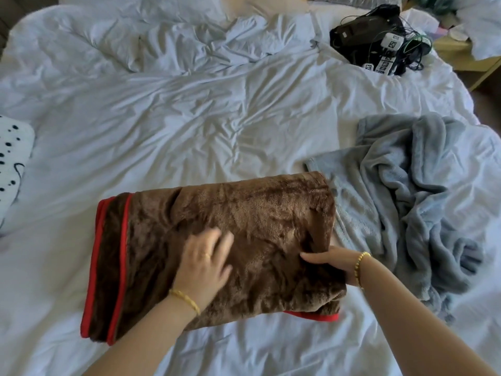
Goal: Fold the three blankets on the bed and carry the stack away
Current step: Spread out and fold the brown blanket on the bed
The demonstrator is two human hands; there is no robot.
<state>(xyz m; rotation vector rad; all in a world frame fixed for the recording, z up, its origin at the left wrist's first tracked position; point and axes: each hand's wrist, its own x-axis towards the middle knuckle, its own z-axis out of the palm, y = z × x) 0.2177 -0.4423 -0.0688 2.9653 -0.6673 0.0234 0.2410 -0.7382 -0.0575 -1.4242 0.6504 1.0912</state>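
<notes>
A brown plush blanket (pixel 244 226) with red trim lies folded into a thick rectangle on the near part of the bed. My left hand (pixel 203 264) lies flat on its top with fingers spread. My right hand (pixel 330 263) holds the blanket's right edge, thumb on top and fingers tucked out of sight under the fold. A grey-blue blanket (pixel 412 191) lies crumpled just to the right, partly under the brown one's corner. A white blanket with black spots (pixel 12 164) shows at the left edge.
The bed (pixel 176 126) is covered by a rumpled white duvet. A black device with tangled cables and white plugs (pixel 379 39) sits at the far right corner. A wooden bedside table (pixel 466 58) stands beyond it.
</notes>
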